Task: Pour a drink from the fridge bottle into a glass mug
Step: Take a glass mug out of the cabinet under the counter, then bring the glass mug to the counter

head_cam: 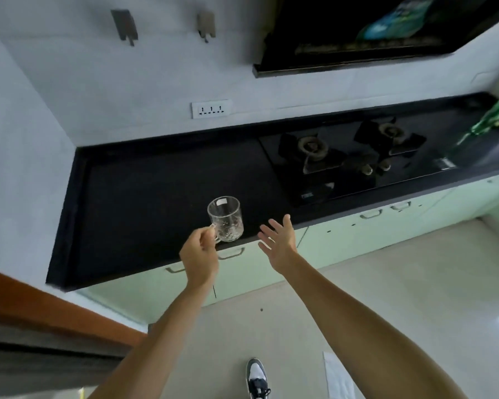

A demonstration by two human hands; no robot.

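Your left hand [200, 254]: fingers curled, pinching handle of glass mug [226, 218], back of hand toward you. Your right hand [280, 244]: holds nothing, fingers straight and spread, palm turned toward left hand, near it, not touching. Both arms bare, stretched forward, forearms converging toward hands.

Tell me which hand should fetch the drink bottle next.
Right. The right hand is open and empty beside the glass mug; the left hand grips the mug's handle at the front edge of the black countertop.
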